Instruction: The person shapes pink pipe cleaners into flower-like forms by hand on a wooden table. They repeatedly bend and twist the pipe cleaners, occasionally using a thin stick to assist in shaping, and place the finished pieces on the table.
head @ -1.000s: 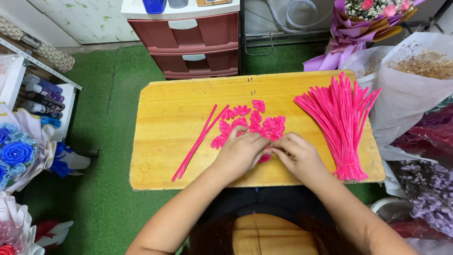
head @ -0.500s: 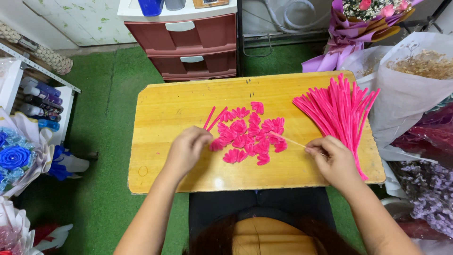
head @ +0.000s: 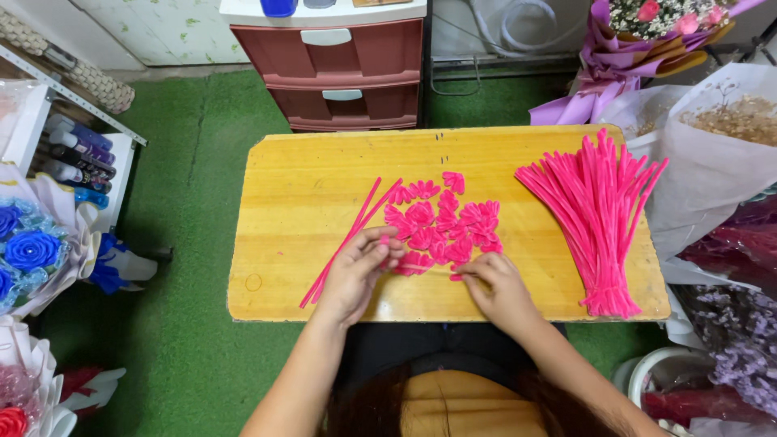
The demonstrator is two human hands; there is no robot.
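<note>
Pink pipe cleaner (head: 427, 268) pinched between left hand (head: 356, 275) and right hand (head: 498, 287); possible slip, scattering folded petals (head: 441, 222) across tabletop (head: 307, 186).

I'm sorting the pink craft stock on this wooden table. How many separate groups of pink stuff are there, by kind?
Big bundle of straight pink stems: 1
Pair of loose pink stems: 1
Cluster of folded pink petal pieces: 1
Total: 3 groups on the table
</note>
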